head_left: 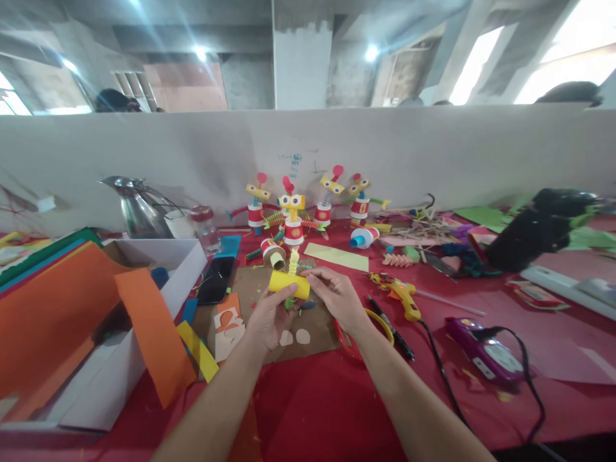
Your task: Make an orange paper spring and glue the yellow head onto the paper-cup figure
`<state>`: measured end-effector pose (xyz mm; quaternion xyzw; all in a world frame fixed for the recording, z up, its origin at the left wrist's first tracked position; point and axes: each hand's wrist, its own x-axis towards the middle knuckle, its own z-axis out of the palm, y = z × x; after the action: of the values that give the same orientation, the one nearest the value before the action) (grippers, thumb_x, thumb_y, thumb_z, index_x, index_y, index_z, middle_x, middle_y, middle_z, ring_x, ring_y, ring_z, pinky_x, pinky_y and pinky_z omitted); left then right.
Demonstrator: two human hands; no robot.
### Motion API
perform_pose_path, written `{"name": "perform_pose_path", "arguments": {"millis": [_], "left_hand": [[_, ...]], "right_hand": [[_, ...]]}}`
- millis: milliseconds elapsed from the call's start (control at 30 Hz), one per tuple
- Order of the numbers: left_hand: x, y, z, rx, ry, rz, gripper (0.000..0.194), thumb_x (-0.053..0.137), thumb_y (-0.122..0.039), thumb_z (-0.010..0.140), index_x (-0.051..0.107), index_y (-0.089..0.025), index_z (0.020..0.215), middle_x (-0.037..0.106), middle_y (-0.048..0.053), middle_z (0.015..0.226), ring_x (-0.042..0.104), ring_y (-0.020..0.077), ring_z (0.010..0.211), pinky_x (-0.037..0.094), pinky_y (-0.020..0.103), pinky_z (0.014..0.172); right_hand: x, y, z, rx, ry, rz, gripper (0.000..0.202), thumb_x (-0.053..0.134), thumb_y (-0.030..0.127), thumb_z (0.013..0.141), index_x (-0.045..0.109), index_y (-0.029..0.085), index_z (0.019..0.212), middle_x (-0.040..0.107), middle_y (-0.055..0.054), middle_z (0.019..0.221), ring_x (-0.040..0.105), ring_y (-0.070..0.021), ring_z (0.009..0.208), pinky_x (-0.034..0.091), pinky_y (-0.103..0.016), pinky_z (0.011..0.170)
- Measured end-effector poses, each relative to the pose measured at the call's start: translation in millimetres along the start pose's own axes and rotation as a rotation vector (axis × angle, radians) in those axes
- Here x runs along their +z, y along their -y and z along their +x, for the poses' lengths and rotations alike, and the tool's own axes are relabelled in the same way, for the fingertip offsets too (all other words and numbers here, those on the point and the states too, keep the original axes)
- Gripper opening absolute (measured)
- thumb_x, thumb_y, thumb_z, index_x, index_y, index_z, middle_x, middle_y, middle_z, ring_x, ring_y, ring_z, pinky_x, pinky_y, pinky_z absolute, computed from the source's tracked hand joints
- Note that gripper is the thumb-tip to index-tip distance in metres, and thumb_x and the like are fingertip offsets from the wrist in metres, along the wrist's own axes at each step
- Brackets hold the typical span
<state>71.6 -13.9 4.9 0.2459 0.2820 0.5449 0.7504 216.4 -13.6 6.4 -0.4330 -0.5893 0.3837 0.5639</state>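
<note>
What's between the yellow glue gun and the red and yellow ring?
A black pen lies between the glue gun and ring, in the head view.

You can read no words, numbers or brands here. On the white partition (206, 144) facing you, the handwritten marks (296, 158), partly blue, are too faint to make out. The gold emblem (297, 230) on the front red-and-white cup (287, 232) is too small for you to read, and the pale label (504, 357) on the purple power strip (466, 337) is blurred.

craft workshop with glue gun (408, 301), orange paper (150, 330)
</note>
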Motion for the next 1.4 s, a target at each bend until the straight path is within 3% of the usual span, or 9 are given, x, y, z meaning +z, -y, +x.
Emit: {"name": "perform_pose_path", "arguments": {"millis": [267,433,600,867,1067,1267,1400], "left_hand": [[-4.3,3,4,0.116,0.007,0.092,0.039,0.079,-0.010,0.062,0.064,-0.019,0.096,0.071,0.000,0.089,0.065,0.0118,0.083,0.049,0.023,0.078],[-7.1,1,6,0.105,-0.004,0.059,0.039,0.079,-0.012,0.063,0.060,-0.020,0.097,0.070,-0.001,0.091,0.065,0.0106,0.077,0.048,0.022,0.069],[-11.2,-5,10,0.053,-0.045,0.031,0.035,0.078,-0.020,0.066,0.061,-0.018,0.096,0.070,0.001,0.088,0.065,0.0115,0.071,0.047,0.023,0.064],[-16.8,-9,13,0.077,-0.110,0.026,0.030,0.079,-0.025,0.065,0.063,-0.017,0.089,0.069,0.001,0.088,0.062,0.0102,0.074,0.048,0.023,0.069],[-13.2,-8,11,0.088,-0.049,-0.018,0.024,0.080,-0.013,0.061,0.062,-0.016,0.077,0.068,0.000,0.084,0.062,0.0096,0.075,0.048,0.020,0.070],[-4.9,-10,4,0.072,-0.015,0.059,0.029,0.080,-0.009,0.059,0.065,-0.015,0.083,0.070,0.003,0.092,0.065,0.0125,0.081,0.050,0.024,0.078],[-3.8,-9,2,0.063,-0.005,0.163,0.031,0.082,-0.012,0.057,0.067,-0.012,0.084,0.070,0.004,0.084,0.064,0.0112,0.073,0.049,0.022,0.072]], "right_hand": [[-3,-3,0,-0.003,-0.102,-0.010,0.027,0.063,0.045,0.080,0.072,0.022,0.091,0.071,-0.004,0.089,0.063,-0.0200,0.084,0.050,-0.033,0.075],[-3,-3,-1,0.031,-0.155,0.034,0.028,0.062,0.046,0.081,0.071,0.021,0.090,0.070,-0.004,0.088,0.063,-0.0196,0.084,0.050,-0.034,0.078],[5,-4,-3,0.094,-0.127,0.085,0.027,0.059,0.044,0.082,0.069,0.022,0.093,0.070,-0.003,0.095,0.062,-0.0186,0.088,0.049,-0.033,0.082],[19,-8,-7,0.148,-0.059,0.149,0.027,0.056,0.046,0.083,0.064,0.020,0.086,0.067,-0.003,0.085,0.062,-0.0172,0.080,0.051,-0.032,0.075],[28,-13,-10,0.009,-0.081,0.086,0.027,0.071,0.036,0.073,0.059,0.021,0.091,0.067,-0.003,0.091,0.064,-0.0179,0.085,0.052,-0.031,0.077],[29,-9,-15,-0.155,-0.177,-0.121,0.016,0.062,0.029,0.080,0.061,0.022,0.094,0.069,-0.004,0.092,0.066,-0.0189,0.085,0.052,-0.031,0.078],[26,-3,-18,-0.239,-0.208,-0.296,0.013,0.062,0.023,0.076,0.064,0.022,0.089,0.069,-0.003,0.085,0.065,-0.0182,0.077,0.052,-0.030,0.073]]}}
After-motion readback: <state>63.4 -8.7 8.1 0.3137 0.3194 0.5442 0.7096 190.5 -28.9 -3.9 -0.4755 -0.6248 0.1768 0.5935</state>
